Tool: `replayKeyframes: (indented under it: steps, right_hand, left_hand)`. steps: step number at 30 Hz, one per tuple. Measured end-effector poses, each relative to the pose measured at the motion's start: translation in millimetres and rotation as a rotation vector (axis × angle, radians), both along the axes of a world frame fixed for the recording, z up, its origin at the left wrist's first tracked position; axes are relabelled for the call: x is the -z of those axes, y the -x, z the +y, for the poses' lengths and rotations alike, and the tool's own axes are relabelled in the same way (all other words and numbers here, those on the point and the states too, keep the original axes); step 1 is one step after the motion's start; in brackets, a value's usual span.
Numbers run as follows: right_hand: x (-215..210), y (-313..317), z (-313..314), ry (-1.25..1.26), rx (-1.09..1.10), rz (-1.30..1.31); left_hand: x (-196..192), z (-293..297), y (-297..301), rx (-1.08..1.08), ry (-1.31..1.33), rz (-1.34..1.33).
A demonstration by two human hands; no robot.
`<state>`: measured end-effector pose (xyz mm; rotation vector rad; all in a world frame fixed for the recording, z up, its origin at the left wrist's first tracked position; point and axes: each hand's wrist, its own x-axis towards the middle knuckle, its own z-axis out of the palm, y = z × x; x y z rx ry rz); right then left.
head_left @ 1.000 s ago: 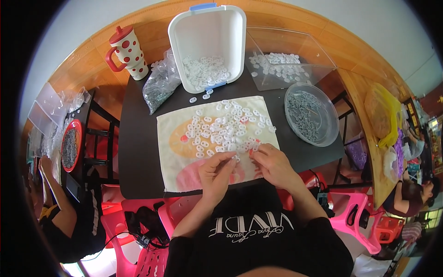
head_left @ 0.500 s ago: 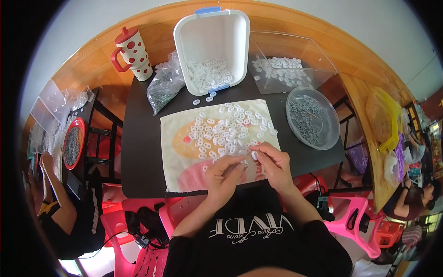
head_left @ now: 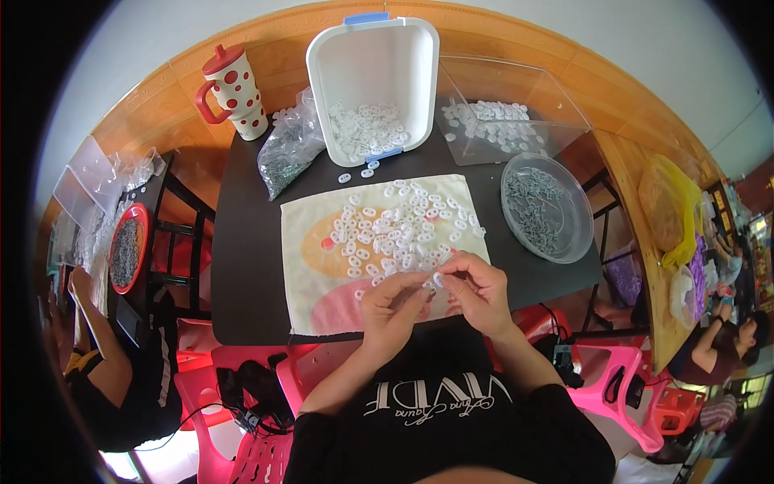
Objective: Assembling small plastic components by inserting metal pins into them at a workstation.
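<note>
Over the near edge of a patterned towel, my two hands meet at the fingertips. My right hand pinches a small white oval plastic piece between thumb and fingers. Close beside it, my left hand is closed with thumb and fingers together; whatever it grips is too small to make out. Just beyond the fingers spreads a loose pile of the same white oval pieces, each with two dark spots or holes.
Behind the towel, a white bin holds more white pieces. A bag of grey parts and a spotted tumbler stand left of it. To the right are a clear box and a round tub of grey parts. Co-workers sit at both sides.
My right hand has shifted slightly left with the white oval piece, bringing it closer to my left fingertips. My left hand stays almost in place.
</note>
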<state>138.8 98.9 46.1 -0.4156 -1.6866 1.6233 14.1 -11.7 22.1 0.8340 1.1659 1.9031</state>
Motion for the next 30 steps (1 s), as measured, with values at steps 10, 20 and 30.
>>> replayKeyframes:
  steps: [10, 20, 30]
  right_hand:
    - [5.5, -2.1, -0.2, -0.149, -0.049, -0.038]
    - [20.0, -15.0, 4.5, -0.174, -0.06, -0.114]
    - [32.7, -17.6, 18.6, -0.578, -0.058, -0.26]
  left_hand:
    - [-0.6, -1.9, -2.7, -0.008, 0.034, 0.005]
    - [12.1, 6.9, -1.0, -0.104, 0.08, 0.622]
    - [5.9, 10.7, -0.9, -0.179, 0.148, 1.004]
